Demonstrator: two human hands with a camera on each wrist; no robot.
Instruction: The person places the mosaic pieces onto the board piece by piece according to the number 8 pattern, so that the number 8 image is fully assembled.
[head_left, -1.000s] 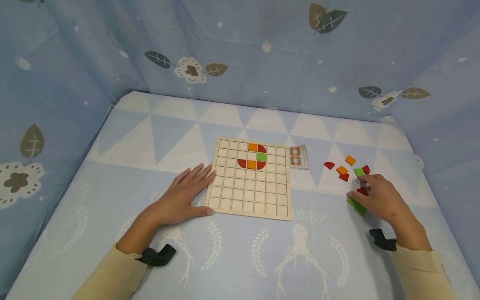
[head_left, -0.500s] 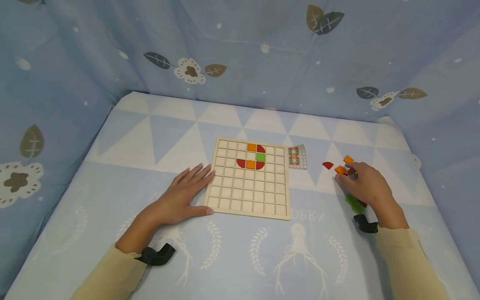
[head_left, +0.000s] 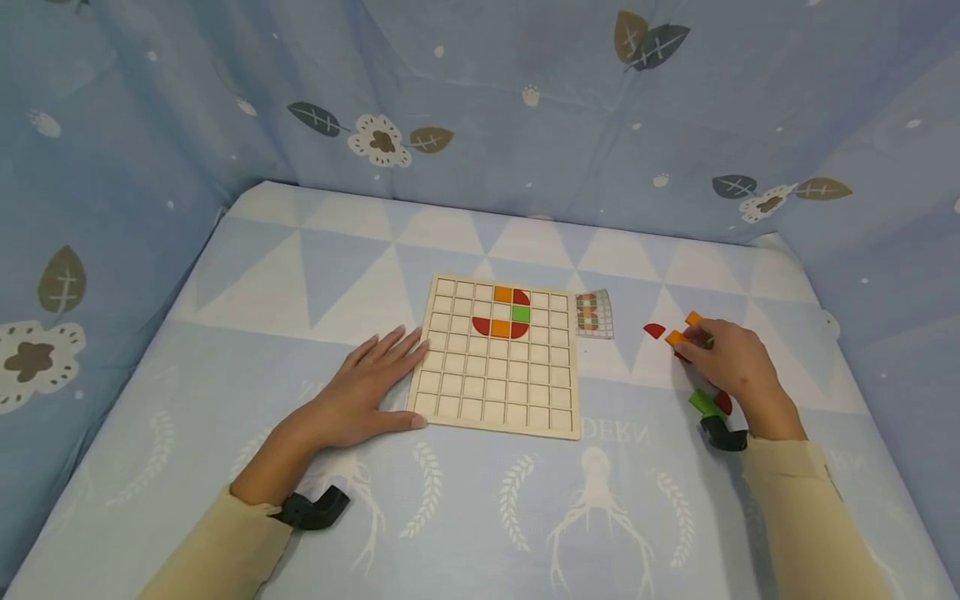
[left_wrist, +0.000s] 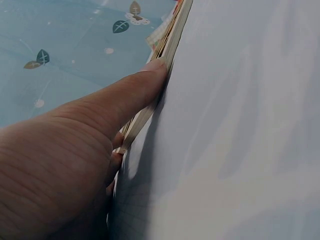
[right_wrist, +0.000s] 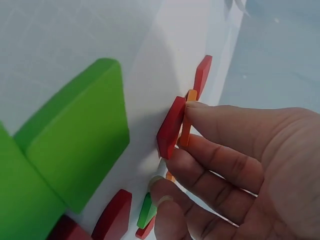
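Note:
A wooden grid board (head_left: 517, 417) lies on the table with several orange, red and green tiles in its far rows. My left hand (head_left: 360, 396) rests flat at the board's left side, fingers spread and touching its edge; in the left wrist view the thumb (left_wrist: 135, 85) lies along that edge. Among the loose tiles at the right is my right hand (head_left: 731, 367). Its thumb and index finger pinch an orange square tile (right_wrist: 188, 120). A red tile (right_wrist: 171, 127) stands tilted beside it. Under the fingers, a green tile (right_wrist: 146, 211) is partly hidden.
A small pattern card (head_left: 595, 315) lies by the board's right edge. One red quarter-round tile (head_left: 654, 331) and another orange tile (head_left: 693, 318) lie beyond the right hand. Nearer are green tiles (head_left: 705, 403) and a red one (head_left: 723, 402). Patterned cloth (head_left: 480, 125) stands behind the table.
My right hand has moved left and away from me, from the green and red tiles to the orange tile, which it now pinches. The left hand and board have stayed put.

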